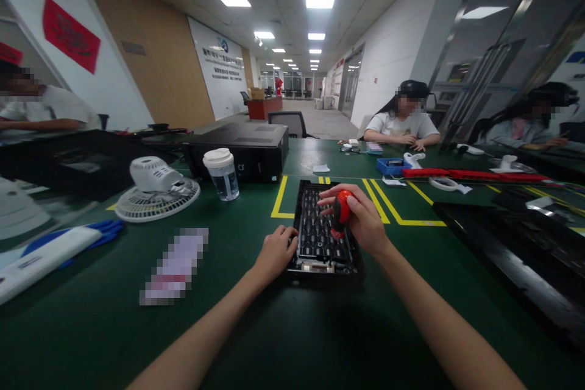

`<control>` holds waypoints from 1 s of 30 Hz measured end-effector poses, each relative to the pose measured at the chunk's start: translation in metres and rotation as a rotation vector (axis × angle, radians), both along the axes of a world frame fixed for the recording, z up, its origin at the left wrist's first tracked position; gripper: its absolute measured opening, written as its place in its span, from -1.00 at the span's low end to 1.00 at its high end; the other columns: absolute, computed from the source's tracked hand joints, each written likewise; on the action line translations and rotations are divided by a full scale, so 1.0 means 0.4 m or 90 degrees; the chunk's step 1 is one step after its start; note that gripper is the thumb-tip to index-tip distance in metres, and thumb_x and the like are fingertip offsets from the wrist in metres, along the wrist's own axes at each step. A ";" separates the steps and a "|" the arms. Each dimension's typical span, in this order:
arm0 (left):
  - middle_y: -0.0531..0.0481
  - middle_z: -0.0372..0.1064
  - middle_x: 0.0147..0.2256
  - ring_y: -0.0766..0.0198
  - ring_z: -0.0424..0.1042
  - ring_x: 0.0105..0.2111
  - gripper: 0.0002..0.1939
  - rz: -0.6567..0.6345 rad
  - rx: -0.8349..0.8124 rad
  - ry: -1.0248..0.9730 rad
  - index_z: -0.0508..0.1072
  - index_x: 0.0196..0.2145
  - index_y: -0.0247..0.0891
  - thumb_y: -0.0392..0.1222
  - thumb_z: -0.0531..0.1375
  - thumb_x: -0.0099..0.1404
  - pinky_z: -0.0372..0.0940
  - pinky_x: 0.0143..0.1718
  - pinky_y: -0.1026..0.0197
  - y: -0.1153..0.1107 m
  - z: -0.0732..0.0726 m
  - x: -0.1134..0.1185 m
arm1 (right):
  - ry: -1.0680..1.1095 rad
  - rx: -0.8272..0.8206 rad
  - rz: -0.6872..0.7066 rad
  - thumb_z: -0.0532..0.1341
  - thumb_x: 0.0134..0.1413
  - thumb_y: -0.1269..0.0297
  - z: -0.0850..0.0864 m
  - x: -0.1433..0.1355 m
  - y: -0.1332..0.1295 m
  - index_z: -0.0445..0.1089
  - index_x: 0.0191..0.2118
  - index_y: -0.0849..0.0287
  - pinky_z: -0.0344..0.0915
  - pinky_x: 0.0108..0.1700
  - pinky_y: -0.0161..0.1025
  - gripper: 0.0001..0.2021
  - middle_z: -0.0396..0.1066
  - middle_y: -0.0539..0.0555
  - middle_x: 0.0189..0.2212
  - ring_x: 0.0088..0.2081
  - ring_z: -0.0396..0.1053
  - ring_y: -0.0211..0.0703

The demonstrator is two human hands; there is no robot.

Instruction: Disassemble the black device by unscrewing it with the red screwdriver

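Observation:
A black rectangular tray-like case (pixel 309 247) with rows of round hollows lies on the green table in front of me. My right hand (pixel 361 219) is wrapped round a red and black screwdriver handle (pixel 342 206), held upright over the right part of the case; its tip is hard to make out. At the left edge of the case rests my left hand (pixel 278 250), fingers bent against the rim. Whether it grips anything there is hidden. A metal-coloured strip (pixel 315 267) shows at the case's near end.
Left of the case are a lidded cup (pixel 222 175), a white fan (pixel 158 189), a black box (pixel 247 146) and a blurred flat item (pixel 176 265). On the right lie a long black panel (pixel 512 262) and a blue bin (pixel 392 166). Other people sit around the table.

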State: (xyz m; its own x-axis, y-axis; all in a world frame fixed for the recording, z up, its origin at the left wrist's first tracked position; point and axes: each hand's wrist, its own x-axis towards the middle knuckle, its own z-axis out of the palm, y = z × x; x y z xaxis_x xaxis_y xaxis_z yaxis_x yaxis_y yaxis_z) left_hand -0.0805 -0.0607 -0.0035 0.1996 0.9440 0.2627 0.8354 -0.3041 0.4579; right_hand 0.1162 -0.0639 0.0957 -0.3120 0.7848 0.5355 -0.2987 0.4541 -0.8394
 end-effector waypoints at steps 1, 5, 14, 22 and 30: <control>-0.02 0.29 -0.23 0.25 0.33 -0.21 -0.73 0.000 0.001 0.001 0.37 -0.20 -0.18 -0.11 -0.08 0.29 0.19 -0.11 0.16 0.000 0.000 0.000 | 0.005 -0.012 0.029 0.00 0.13 0.20 0.001 0.002 0.001 0.23 -0.13 0.15 0.36 -0.18 -0.08 -0.76 0.34 0.15 -0.13 -0.21 0.39 -0.13; -0.03 0.29 -0.24 0.25 0.33 -0.21 -0.73 0.001 0.000 0.007 0.37 -0.20 -0.18 -0.11 -0.07 0.29 0.19 -0.12 0.17 0.000 0.000 -0.001 | 0.007 -0.036 0.074 0.04 0.11 0.18 0.000 0.009 0.006 0.22 -0.12 0.14 0.39 -0.25 -0.08 -0.76 0.38 0.14 -0.18 -0.28 0.43 -0.12; -0.02 0.29 -0.23 0.25 0.33 -0.21 -0.73 -0.001 0.002 0.005 0.37 -0.20 -0.17 -0.12 -0.07 0.29 0.19 -0.12 0.18 -0.001 0.001 -0.001 | 0.006 -0.032 0.065 0.08 0.09 0.16 0.000 0.017 0.008 0.22 -0.14 0.14 0.41 -0.33 -0.11 -0.76 0.39 0.10 -0.27 -0.35 0.44 -0.13; -0.03 0.29 -0.23 0.25 0.33 -0.21 -0.73 0.004 -0.006 0.001 0.37 -0.20 -0.17 -0.12 -0.07 0.29 0.19 -0.12 0.18 -0.002 0.002 0.001 | -0.001 -0.031 0.055 0.10 0.07 0.18 0.003 0.024 0.007 0.23 -0.16 0.16 0.42 -0.35 -0.08 -0.76 0.40 0.10 -0.28 -0.37 0.43 -0.13; -0.03 0.29 -0.22 0.25 0.33 -0.21 -0.73 -0.004 -0.002 -0.001 0.37 -0.20 -0.17 -0.12 -0.07 0.29 0.19 -0.11 0.17 -0.002 0.002 0.000 | 0.001 -0.012 0.035 0.15 0.05 0.24 0.008 0.035 0.008 0.24 -0.19 0.17 0.42 -0.37 -0.10 -0.80 0.40 0.07 -0.32 -0.42 0.42 -0.18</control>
